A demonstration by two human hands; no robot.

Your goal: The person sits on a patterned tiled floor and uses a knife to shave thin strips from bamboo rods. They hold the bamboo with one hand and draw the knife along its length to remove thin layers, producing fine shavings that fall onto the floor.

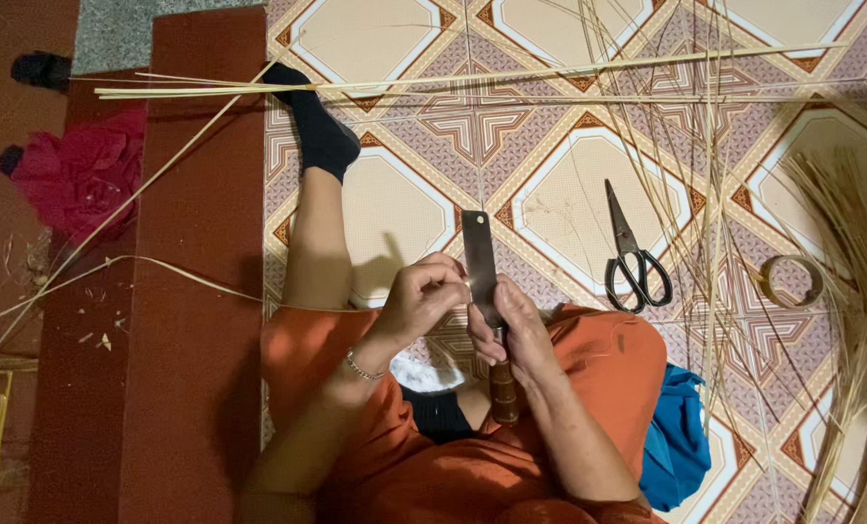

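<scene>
The right hand [511,335] is wrapped tight around the stiff, sharp knife [480,267] by its wooden handle, while the left hand [419,296] pinches a thin, bendy strip.

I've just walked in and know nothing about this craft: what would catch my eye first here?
First, the knife at the centre, upright in the right hand over the lap, with the left hand pinching at its blade. Next, black scissors lie on the patterned tile floor to the right. Long pale straw strips cross the floor at the top.
</scene>
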